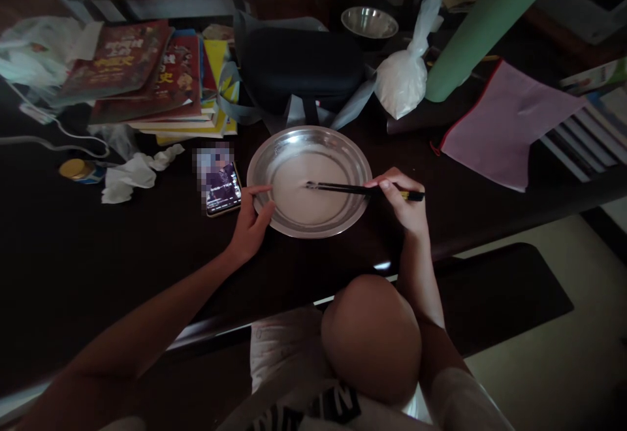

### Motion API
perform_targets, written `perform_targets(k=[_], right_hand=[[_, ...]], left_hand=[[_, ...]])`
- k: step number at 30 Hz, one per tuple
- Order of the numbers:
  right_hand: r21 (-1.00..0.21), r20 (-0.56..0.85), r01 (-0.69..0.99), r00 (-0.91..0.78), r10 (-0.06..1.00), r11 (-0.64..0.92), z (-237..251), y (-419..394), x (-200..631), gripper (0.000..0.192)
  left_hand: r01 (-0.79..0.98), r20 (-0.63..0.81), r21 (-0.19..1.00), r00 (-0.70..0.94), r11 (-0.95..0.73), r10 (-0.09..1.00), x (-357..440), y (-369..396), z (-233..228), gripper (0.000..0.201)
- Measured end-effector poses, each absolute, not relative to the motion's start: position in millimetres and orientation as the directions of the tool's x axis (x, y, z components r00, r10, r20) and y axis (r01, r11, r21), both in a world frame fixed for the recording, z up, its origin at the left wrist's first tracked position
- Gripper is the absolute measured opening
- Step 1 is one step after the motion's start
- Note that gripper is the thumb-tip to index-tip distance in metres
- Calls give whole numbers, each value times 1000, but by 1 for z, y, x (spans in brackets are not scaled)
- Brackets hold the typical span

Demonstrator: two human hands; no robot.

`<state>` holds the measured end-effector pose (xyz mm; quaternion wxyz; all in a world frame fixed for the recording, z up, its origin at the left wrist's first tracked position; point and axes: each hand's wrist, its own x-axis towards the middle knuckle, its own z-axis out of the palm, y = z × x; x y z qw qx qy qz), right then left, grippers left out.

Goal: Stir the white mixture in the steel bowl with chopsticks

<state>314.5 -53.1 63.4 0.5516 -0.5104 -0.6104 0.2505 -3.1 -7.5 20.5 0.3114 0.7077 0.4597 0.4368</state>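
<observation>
A wide, shallow steel bowl stands on the dark table in front of me, with a pale, milky mixture covering its bottom. My left hand grips the bowl's left rim between thumb and fingers. In my right hand, at the right rim, is a pair of black chopsticks with yellowish marks near the upper ends. Their tips dip into the mixture near the middle. Just left of the bowl lies a phone with its screen lit.
Books are stacked at the back left, near crumpled tissues and a small yellow-lidded jar. Behind the bowl sit a dark case, a tied bag of white powder and a second steel bowl. A purple cloth pouch lies right.
</observation>
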Motion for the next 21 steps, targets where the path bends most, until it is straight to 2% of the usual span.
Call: perform_targets(k=[3,8,13,15,18,21], right_hand=[[-888,419,314,248,874,336,63,-54,315,22],[-880,398,316,87,913,354,63,-54,315,18],[-895,422,263,243,873,359,62,-53,316,19],[-904,398,249,189,898,348,63,-53,316,20],[-884,381,320,73,922,340,64,-53,315,19],[-881,408,337,183,894,333,63,-53,316,21]], left_hand=[[379,329,844,191,-379,925,-3,-7,21,49],[371,308,855,195,-361,931,-3,-8,20,48],[367,317,854,194,-368,928,-3,-7,19,48],[371,322,850,195,-373,927,-3,-7,20,49],[375,329,845,197,-381,923,-3,-8,20,48],[371,328,848,194,-379,924,-3,-8,19,48]])
